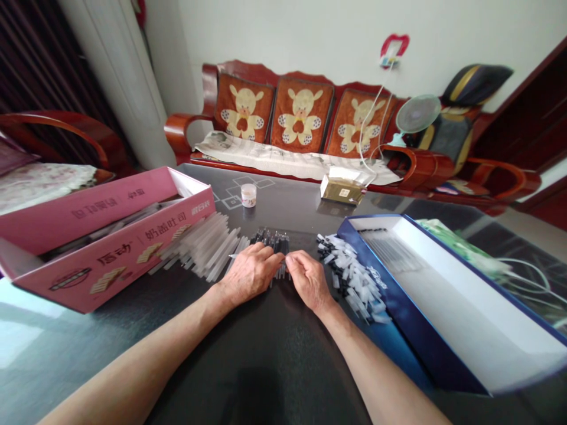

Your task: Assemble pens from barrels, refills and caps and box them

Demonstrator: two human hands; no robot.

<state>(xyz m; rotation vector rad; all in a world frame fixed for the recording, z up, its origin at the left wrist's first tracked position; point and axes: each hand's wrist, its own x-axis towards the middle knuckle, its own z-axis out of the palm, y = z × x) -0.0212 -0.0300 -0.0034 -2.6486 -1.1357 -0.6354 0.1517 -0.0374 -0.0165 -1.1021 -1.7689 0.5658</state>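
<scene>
My left hand (253, 268) and my right hand (309, 278) meet over the dark table, fingertips pinched close together. What they hold between them is too small and covered to make out. Under and just beyond them lies a bunch of slim clear sticks with dark ends (271, 238). Left of my left hand, a fanned heap of frosted translucent tubes (206, 245) rests on the table. To the right of my right hand is a pile of short white and black caps or sleeves (357, 280).
A long pink box (146, 245) with tubes inside stands at left. On the right, a blue box (465, 307) with white lining holds a row of dark-ended translucent sticks (392, 251). Farther back are a small white tub (248, 196) and a tissue box (342, 190).
</scene>
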